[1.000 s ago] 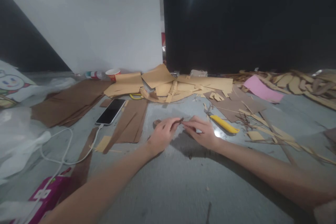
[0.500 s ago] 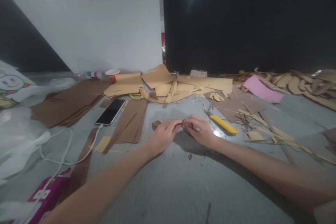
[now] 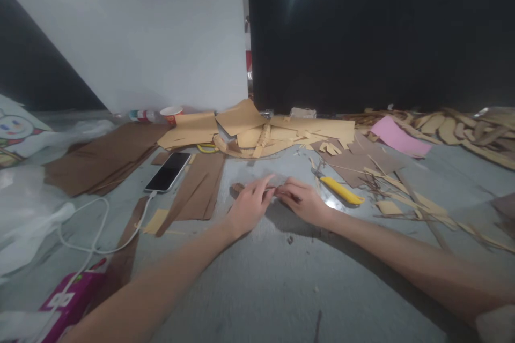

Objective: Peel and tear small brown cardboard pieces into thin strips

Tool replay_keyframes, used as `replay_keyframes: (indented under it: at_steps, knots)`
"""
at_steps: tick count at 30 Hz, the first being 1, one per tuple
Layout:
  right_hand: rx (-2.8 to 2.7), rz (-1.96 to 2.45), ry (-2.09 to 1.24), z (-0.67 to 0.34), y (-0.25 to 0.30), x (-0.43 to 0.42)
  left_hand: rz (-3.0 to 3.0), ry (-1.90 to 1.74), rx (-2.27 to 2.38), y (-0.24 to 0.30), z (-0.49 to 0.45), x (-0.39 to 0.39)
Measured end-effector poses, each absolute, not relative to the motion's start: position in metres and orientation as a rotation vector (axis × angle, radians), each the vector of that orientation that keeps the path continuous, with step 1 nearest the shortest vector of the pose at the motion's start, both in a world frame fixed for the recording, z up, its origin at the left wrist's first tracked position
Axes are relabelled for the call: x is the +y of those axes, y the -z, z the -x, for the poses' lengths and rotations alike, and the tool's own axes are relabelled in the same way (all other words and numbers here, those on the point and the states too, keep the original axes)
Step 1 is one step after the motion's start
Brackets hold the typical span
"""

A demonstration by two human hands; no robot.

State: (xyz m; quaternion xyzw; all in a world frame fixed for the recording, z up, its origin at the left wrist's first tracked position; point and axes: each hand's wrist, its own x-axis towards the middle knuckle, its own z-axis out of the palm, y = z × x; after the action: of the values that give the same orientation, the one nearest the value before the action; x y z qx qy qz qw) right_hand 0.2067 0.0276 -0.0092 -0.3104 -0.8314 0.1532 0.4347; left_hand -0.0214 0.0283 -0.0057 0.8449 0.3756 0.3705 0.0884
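Both arms reach forward; left hand (image 3: pixel 248 206) and right hand (image 3: pixel 302 202) pinch one small strip (image 3: pixel 277 189), left of the yellow knife (image 3: pixel 341 191).

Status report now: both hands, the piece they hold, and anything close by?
Left hand and right hand together pinch a small brown strip above the floor. Yellow knife lies just right of them, untouched. Phone and brown sheets lie to the left.

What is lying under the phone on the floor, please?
The phone rests partly on a brown cardboard strip and partly on the grey floor. Its white cable trails off left. Anything directly beneath it is covered.
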Motion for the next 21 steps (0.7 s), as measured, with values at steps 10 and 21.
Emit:
replay_keyframes:
  at_steps: [10, 21]
  knots:
    - [-2.054, 0.979, -0.224, -0.225, 0.013, 0.051, -2.321, -1.375, 1.319, 0.010, 0.027, 0.052]
    - [-1.655, 1.289, -0.247, -0.231, 0.035, 0.103, -2.442, -0.791, 1.705, -0.010, 0.100, 0.179]
